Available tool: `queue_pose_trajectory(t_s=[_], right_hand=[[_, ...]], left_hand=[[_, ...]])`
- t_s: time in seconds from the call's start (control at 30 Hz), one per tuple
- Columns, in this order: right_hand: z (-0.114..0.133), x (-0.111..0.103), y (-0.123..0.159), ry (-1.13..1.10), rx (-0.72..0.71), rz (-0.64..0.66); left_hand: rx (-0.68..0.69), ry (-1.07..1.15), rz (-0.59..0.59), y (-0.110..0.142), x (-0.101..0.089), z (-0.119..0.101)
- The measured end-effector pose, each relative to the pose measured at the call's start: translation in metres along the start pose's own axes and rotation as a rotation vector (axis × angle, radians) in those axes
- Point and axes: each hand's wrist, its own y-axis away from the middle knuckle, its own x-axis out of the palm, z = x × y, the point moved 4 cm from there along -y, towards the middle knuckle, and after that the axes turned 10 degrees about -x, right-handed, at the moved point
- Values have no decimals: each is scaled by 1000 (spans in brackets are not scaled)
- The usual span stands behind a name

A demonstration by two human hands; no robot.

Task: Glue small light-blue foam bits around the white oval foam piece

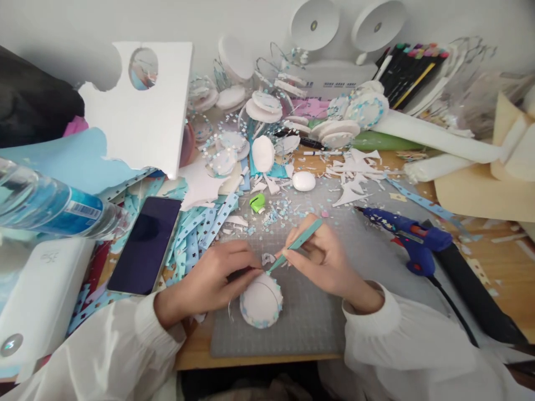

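A round white foam disc [259, 303] lies near the front of the grey cutting mat [311, 331], small blue and white pieces lining its rim. My left hand [219, 273] is closed at the disc's upper left edge, its fingertips pinching there; a thin wire curves beside it. In my right hand [317, 256] is a pair of teal tweezers [301, 236], slanting down and left. Their tips touch or nearly touch the disc's top edge; I cannot tell whether they grip a piece. Tiny blue and white bits [278, 214] are scattered beyond my hands.
A blue glue gun [413, 231] lies at right, its cord running forward. To the left are a phone [146, 245], a water bottle [79, 206], a white power bank [45, 289] and punched blue strips [203, 231]. Decorated foam discs [263, 106] crowd the back.
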Motion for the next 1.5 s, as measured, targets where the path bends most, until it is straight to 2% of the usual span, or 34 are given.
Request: queue_pose_trajectory(t_s=[0.63,0.83,1.27,1.5], right_hand=[[-1,0,1,79,22,3],[-5,-2,1,71,78,-14],[-4,0,0,41,109,-15],[-2,0,-3,11,190,-15]], left_hand=[[47,9,-50,1,0,0],[52,26,-60,1,0,0],[65,42,-66,3,-2,-3],[88,39,-82,2,-2,-4]])
